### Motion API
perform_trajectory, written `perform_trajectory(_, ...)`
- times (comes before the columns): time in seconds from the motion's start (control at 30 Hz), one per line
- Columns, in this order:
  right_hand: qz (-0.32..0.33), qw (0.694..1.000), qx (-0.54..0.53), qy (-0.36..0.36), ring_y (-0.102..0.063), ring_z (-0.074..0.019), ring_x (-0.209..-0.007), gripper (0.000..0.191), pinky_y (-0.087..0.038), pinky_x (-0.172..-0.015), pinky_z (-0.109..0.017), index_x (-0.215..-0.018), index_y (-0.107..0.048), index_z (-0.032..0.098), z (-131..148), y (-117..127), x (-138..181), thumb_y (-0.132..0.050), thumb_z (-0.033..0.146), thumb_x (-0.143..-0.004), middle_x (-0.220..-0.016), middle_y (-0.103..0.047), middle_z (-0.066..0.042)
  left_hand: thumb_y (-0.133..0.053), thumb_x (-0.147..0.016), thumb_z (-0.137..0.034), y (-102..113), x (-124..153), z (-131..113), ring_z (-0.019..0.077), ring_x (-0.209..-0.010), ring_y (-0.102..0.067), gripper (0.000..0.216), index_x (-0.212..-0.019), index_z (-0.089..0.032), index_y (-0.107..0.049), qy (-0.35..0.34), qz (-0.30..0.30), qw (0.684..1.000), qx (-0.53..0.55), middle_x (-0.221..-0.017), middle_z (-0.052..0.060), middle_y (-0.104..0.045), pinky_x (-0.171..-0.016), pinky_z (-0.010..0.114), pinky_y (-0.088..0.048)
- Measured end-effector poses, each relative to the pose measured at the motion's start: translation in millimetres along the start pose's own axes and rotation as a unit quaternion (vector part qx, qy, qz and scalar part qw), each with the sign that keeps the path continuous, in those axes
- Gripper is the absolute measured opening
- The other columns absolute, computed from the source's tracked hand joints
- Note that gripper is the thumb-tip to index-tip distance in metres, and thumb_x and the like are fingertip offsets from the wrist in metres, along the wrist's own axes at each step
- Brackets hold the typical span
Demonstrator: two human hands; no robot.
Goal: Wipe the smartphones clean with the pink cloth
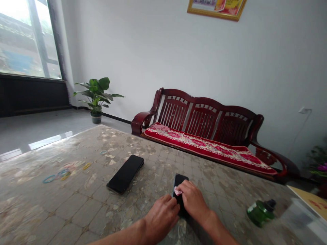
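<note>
A dark smartphone (182, 179) lies on the patterned tablecloth in front of me, its lower part mostly covered by my hands. My left hand (162, 215) is closed at the phone's left edge, with its fingers bent against it. Pinched in the fingers of my right hand (194, 200) is a small pink cloth (177, 191), pressed on the phone's screen. To the left, a second black smartphone (125, 174) rests with its screen up, apart from both hands.
Several coloured rubber bands (63, 173) lie on the table (76, 207) at the left. A green bottle (260, 213) with a black top is at the right, near a clear plastic container (298, 212). Beyond the table are a red wooden bench (206, 117) and a potted plant (96, 117).
</note>
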State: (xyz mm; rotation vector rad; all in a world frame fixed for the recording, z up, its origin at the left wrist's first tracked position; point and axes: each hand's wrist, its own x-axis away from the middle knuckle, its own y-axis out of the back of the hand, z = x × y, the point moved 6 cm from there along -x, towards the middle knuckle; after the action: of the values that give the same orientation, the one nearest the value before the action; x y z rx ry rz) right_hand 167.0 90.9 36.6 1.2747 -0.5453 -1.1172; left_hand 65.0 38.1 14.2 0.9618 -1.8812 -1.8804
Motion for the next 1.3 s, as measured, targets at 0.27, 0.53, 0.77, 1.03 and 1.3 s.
perform_trajectory(0.27, -0.010, 0.996, 0.052, -0.067, -0.061, -0.0208, -0.105, 0.032, -0.053, -0.088, -0.041, -0.122, -0.058, 0.022, -23.6, -5.1, -48.5, -0.058, 0.038, -0.095, -0.127, -0.058, -0.008, -0.053, -0.098, -0.019, -0.7, 2.4, -0.7, 0.0201, -0.086, -0.058, 0.010, -0.090, -0.018, -0.059, -0.023, -0.002, 1.000, -0.013, -0.090, 0.004, -0.064, -0.076, 0.031, -0.047)
perform_trajectory(0.53, -0.006, 0.998, 0.032, -0.046, -0.062, -0.0152, -0.087, 0.028, -0.048, -0.084, -0.025, -0.087, -0.070, 0.023, -17.5, -12.0, -37.4, -0.045, 0.014, -0.095, -0.091, -0.067, -0.004, -0.058, -0.096, -0.020, -5.2, -0.5, 0.2, 0.0207, -0.084, -0.058, 0.008, -0.089, -0.018, -0.060, -0.017, 0.000, 1.000, -0.020, -0.091, 0.003, -0.065, -0.073, 0.032, -0.047)
perform_trajectory(0.77, -0.015, 0.999, -0.013, -0.044, -0.059, -0.0163, -0.084, 0.032, -0.044, -0.077, -0.024, -0.083, -0.070, 0.024, -5.0, 0.3, -28.5, -0.042, 0.008, -0.088, -0.086, -0.066, -0.003, -0.057, -0.096, -0.019, -8.8, -1.1, 1.5, 0.0196, -0.084, -0.059, 0.010, -0.088, -0.018, -0.062, -0.018, -0.003, 1.000, -0.017, -0.089, 0.003, -0.065, -0.075, 0.030, -0.047)
perform_trajectory(1.03, 0.052, 0.996, -0.063, 0.022, -0.058, -0.0155, -0.090, 0.034, -0.040, -0.082, -0.023, -0.087, -0.071, 0.022, 9.9, -3.4, -1.9, -0.042, 0.004, -0.085, -0.091, -0.066, -0.002, -0.060, -0.094, -0.019, -10.6, -1.6, 2.9, 0.0216, -0.091, -0.059, 0.005, -0.091, -0.017, -0.064, -0.008, -0.036, 0.999, -0.014, -0.094, 0.004, -0.066, -0.082, 0.033, -0.047)
perform_trajectory(1.3, -0.010, 0.999, 0.002, -0.040, -0.057, -0.0161, -0.094, 0.036, -0.040, -0.085, -0.023, -0.092, -0.070, 0.022, -22.8, -2.5, -31.2, -0.040, 0.002, -0.085, -0.094, -0.065, -0.004, -0.057, -0.097, -0.022, -9.4, 0.8, 1.7, 0.0207, -0.086, -0.057, 0.012, -0.087, -0.019, -0.062, -0.004, -0.006, 1.000, -0.013, -0.091, 0.003, -0.063, -0.076, 0.032, -0.046)
